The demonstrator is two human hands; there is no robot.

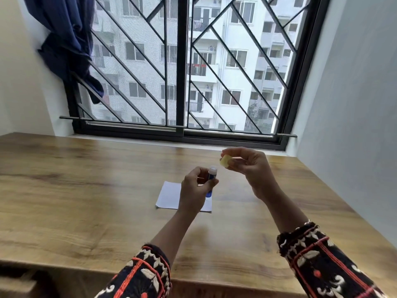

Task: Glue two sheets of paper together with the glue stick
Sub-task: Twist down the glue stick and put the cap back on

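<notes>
My left hand point(196, 188) grips a blue glue stick point(212, 175) upright above the table, its pale top uncovered. My right hand point(247, 166) is raised to the right of it and pinches the yellow cap point(225, 161) between thumb and fingers, apart from the stick. White paper point(169, 195) lies flat on the wooden table point(86, 190) just beneath my left hand, which hides its right part. I cannot tell whether it is one sheet or two stacked.
The table runs up to a barred window point(182, 72) at the back. A dark blue curtain point(66, 39) hangs at the upper left. A white wall point(354, 104) borders the table on the right. The near table edge point(214, 282) is by my sleeves.
</notes>
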